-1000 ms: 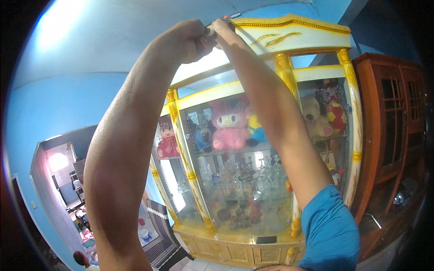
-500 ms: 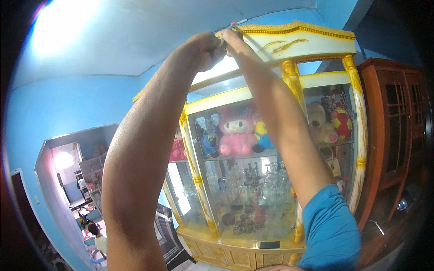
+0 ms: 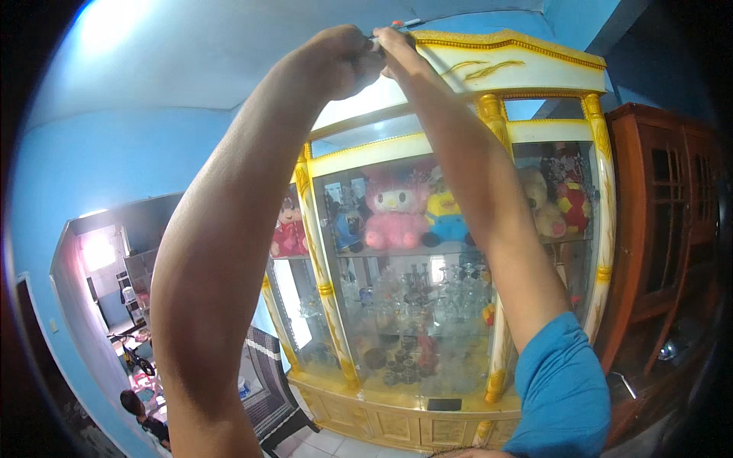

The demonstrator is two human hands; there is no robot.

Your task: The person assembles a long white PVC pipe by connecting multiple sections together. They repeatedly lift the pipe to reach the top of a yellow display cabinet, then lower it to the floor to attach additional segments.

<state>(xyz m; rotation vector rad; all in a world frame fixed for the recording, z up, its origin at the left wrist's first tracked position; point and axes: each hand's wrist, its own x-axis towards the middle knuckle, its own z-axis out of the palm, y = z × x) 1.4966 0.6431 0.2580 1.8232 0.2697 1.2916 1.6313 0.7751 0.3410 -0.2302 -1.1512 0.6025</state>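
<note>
Both my arms are raised high before a white-and-gold display cabinet (image 3: 366, 145). My left hand (image 3: 345, 62) is closed in a fist near the cabinet's top edge, its fingers turned away. Close beside it, my right hand (image 3: 394, 49) is closed too, its fingers partly hidden. Just above the right hand shows a thin stick-like thing (image 3: 408, 24) with an orange-red part and a pale end. A small whitish piece (image 3: 374, 44) sits between the hands. What each hand grips is too small and covered to name.
Behind the cabinet's glass are a pink plush toy (image 3: 397, 221), a yellow-and-blue plush toy (image 3: 445, 214) and several glasses (image 3: 416, 294). A brown wooden cabinet (image 3: 630, 229) stands at right. At lower left are a dark chair (image 3: 267, 374) and a person (image 3: 141, 416) in the doorway.
My hands sit slightly higher in the picture, still close together. The view has shifted, showing more of the yellow-and-blue toy and the chair. The person at lower left appears lower and farther left.
</note>
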